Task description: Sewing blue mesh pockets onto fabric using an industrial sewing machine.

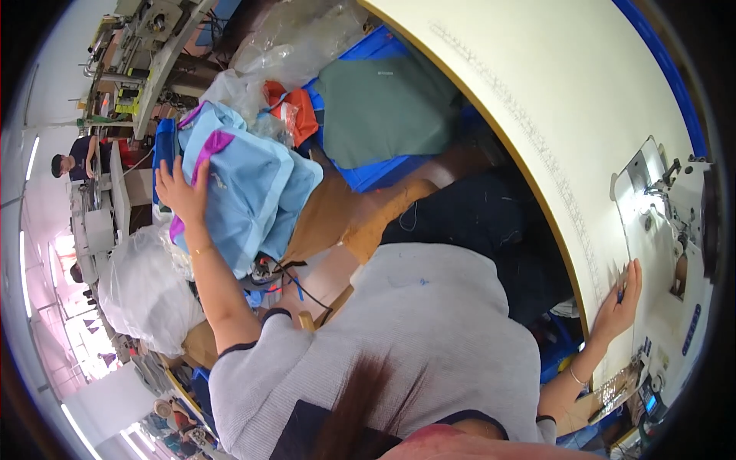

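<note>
My left hand point(184, 192) reaches out to the left with its fingers apart. It lies on the edge of a pile of light blue fabric pieces point(257, 188) with purple trim point(211, 149). The trim runs beside my thumb. My right hand point(618, 307) rests on the pale sewing table point(529, 84), its fingers stretched forward. A small pointed tool with a dark blue part, which looks like thread snips point(620, 294), sits within that hand, partly hidden by the fingers. Ahead of this hand is the sewing machine point(678, 230), its lamp lighting the needle area.
A blue crate point(368, 178) holds folded dark green fabric point(383, 107). Next to it lie an orange-red bag point(295, 111) and clear plastic point(295, 38). White plastic bags point(146, 291) stand at the left. Farther off, a person point(77, 157) sits near other machines point(153, 23).
</note>
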### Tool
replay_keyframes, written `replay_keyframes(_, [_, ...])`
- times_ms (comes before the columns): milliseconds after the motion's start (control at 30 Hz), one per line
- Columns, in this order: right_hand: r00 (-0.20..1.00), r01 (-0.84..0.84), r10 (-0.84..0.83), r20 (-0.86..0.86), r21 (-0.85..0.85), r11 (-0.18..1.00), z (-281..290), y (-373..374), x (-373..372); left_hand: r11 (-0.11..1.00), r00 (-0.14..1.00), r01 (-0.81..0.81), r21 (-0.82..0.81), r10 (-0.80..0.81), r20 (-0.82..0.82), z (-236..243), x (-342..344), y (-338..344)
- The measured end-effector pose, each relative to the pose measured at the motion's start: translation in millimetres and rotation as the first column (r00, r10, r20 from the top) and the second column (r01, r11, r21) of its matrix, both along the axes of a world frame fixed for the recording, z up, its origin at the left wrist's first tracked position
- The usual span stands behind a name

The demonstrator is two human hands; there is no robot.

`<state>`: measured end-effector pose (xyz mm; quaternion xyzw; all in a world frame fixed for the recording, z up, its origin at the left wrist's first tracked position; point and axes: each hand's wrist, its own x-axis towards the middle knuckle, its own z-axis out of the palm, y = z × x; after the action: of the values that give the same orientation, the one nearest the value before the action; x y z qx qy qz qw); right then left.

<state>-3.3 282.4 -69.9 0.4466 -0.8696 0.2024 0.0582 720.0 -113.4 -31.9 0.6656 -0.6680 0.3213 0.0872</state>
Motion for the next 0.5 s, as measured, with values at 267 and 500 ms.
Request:
replay_keyframes(267, [1.0,-0.006,0.006,-0.007,-0.01,1.0,-2,2,-2,0.965,0.951,0.253,0.069,-0.235,-0.203,-53,-16,45])
replay_keyframes(500, [0.972,-0.019,0.01,-0.236,-0.036,0.999,-6,10,-7,0.993,0.944,0.119,0.028,-0.104,-0.314,55,-10,43])
